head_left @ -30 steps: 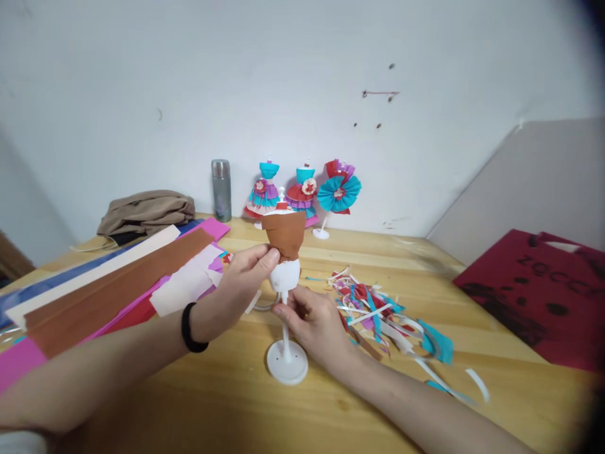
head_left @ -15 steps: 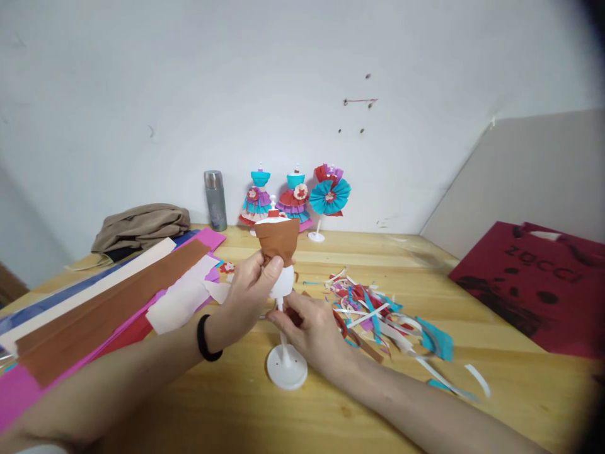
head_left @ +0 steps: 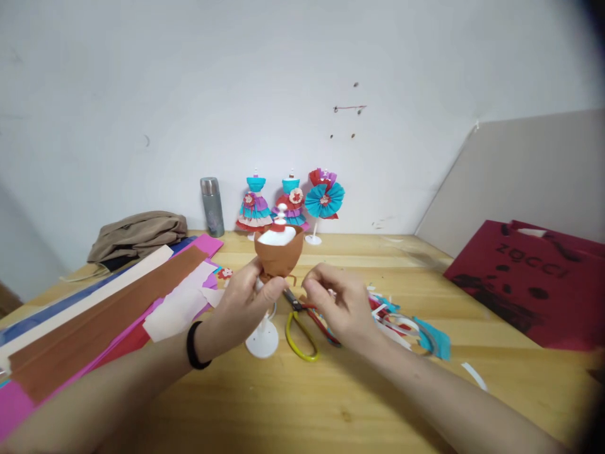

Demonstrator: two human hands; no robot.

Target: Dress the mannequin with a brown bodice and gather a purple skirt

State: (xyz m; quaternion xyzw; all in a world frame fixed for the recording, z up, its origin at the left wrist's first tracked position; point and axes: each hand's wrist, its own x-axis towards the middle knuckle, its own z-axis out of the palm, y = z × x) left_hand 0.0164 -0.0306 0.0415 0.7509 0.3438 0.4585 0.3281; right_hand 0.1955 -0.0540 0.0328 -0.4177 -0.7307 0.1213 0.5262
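Observation:
A small white dress-form mannequin wears a band of brown crepe paper round its chest. My left hand is closed round its waist, and the stand leans so that the round base sits to the left and the top tips towards me. To the right, my right hand is apart from the mannequin, fingers curled and thumb against them; what they hold, if anything, I cannot make out. Between the hands lie scissors with yellow and red handles, partly behind my right hand.
Three dressed mannequins stand by the wall, beside a grey flask. Coloured paper sheets and a brown cloth lie left. Paper scraps and strips spread right, before a red bag.
My right hand has left the mannequin's stem and moved right and up. The mannequin has tilted, its base shifting left and its top coming towards me. The scissors now show.

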